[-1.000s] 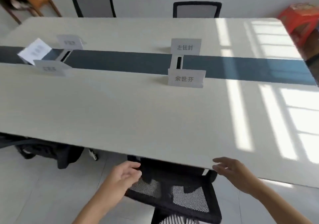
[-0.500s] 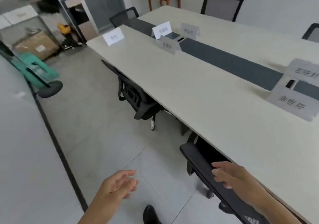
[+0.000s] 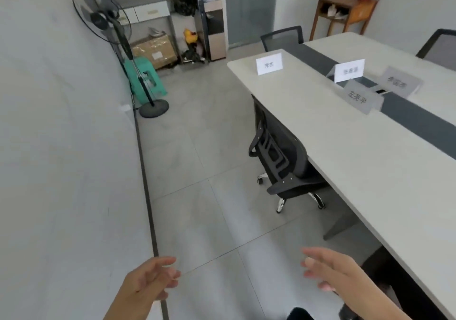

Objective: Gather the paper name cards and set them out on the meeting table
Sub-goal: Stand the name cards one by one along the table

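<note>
Hanging loose & empty, hands (image 3: 148, 280) (image 3: 328, 270) are well apart from name cards (image 3: 269, 64) on table (image 3: 357, 152)

I read 李杰 on the white name card (image 3: 269, 64) at the end of the table (image 3: 320, 132), and 左亮平 on the near grey card (image 3: 359, 97); the bright card (image 3: 349, 70) and the far grey card (image 3: 397, 83) are too blurred for me to read.

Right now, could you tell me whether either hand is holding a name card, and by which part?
Nothing is held: the left hand and right hand are open and empty; the name cards stand on the meeting table.
</note>
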The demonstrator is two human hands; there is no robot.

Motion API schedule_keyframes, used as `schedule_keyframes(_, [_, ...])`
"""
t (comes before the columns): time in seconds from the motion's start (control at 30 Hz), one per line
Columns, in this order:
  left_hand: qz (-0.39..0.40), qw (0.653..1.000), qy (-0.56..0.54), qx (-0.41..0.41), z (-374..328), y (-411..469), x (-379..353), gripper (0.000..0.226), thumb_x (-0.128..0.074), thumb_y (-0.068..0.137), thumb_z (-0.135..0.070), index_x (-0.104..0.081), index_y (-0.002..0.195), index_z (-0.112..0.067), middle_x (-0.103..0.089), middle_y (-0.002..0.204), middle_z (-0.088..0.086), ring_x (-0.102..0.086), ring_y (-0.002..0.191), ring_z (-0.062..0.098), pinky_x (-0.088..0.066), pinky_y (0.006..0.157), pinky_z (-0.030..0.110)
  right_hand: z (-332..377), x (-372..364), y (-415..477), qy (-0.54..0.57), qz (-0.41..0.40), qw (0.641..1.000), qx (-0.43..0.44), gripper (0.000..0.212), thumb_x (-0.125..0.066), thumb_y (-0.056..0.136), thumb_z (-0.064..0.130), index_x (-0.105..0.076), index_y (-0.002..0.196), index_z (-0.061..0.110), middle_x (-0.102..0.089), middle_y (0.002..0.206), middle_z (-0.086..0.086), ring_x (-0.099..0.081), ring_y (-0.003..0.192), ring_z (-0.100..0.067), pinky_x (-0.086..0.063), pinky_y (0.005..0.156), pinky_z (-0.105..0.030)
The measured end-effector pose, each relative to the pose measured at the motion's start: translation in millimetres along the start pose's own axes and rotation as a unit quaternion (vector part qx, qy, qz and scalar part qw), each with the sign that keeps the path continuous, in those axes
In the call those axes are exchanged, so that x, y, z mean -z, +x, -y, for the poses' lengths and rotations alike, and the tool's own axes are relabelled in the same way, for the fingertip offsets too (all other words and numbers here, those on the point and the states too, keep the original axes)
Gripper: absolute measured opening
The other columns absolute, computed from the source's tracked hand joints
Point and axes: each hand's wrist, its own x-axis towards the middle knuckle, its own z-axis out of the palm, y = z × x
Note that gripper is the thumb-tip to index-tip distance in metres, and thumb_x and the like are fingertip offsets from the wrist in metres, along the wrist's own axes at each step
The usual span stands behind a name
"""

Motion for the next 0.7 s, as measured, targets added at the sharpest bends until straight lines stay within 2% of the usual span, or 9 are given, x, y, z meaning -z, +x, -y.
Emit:
schedule_keyframes(0.17, [-0.011,0.998,-0.038,0.043,-8,63,18,0.014,-0.06,0.089,-0.006,-0.07,0.098,-0.01,-0.078,0.083,0.005,-0.072,0.084,0.027,-0.054,0.074,0.035,49,-9,74,-0.03,0.013,0.999,-0.001,0.019,-0.06,0.092,0.018,-0.066,0.109,0.024,-0.076,0.099,0.0,-0.072,0.083,-0.005,-0.052,0.065,-0.017])
schedule_keyframes(0.3, [-0.009,0.998,-0.04,0.051,-35,133,37,0.015,-0.06,0.089,-0.007,-0.069,0.1,-0.011,-0.078,0.085,0.003,-0.072,0.084,0.024,-0.054,0.072,0.032,90,-14,153,-0.037,0.01,0.999,-0.001,0.019,-0.061,0.091,0.02,-0.067,0.108,0.024,-0.077,0.096,0.002,-0.072,0.083,-0.006,-0.053,0.07,-0.024])
schedule_keyframes(0.5, [-0.059,0.996,-0.059,0.019,-115,241,91,0.016,-0.059,0.089,-0.006,-0.069,0.101,-0.01,-0.078,0.086,0.005,-0.072,0.082,0.025,-0.055,0.076,0.037,194,-40,293,-0.058,0.06,0.997,0.005,0.019,-0.061,0.092,0.023,-0.066,0.109,0.024,-0.077,0.095,0.003,-0.072,0.086,-0.008,-0.053,0.074,-0.027])
schedule_keyframes(0.6, [-0.08,0.994,-0.073,-0.005,-148,289,115,0.017,-0.066,0.086,-0.012,-0.069,0.103,-0.011,-0.078,0.086,0.002,-0.072,0.084,0.024,-0.055,0.076,0.035,258,-55,351,-0.077,0.085,0.993,0.04,0.019,-0.06,0.092,0.027,-0.064,0.11,0.029,-0.075,0.099,0.005,-0.07,0.085,-0.001,-0.052,0.077,-0.024])
schedule_keyframes(0.63, [-0.078,0.994,-0.082,-0.01,-158,302,122,0.026,-0.075,0.079,-0.022,-0.069,0.102,-0.013,-0.078,0.087,0.002,-0.072,0.085,0.025,-0.055,0.076,0.035,279,-61,368,-0.085,0.095,0.99,0.052,0.018,-0.06,0.092,0.028,-0.063,0.109,0.031,-0.074,0.099,0.006,-0.069,0.084,0.002,-0.052,0.078,-0.024])
schedule_keyframes(0.7, [-0.069,0.994,-0.084,-0.006,-172,329,138,0.062,-0.086,0.049,-0.049,-0.07,0.099,-0.016,-0.078,0.087,0.004,-0.073,0.084,0.024,-0.056,0.076,0.038,316,-73,402,-0.085,0.106,0.988,0.068,0.016,-0.061,0.091,0.027,-0.064,0.106,0.033,-0.075,0.097,0.005,-0.069,0.085,0.0,-0.052,0.082,-0.029])
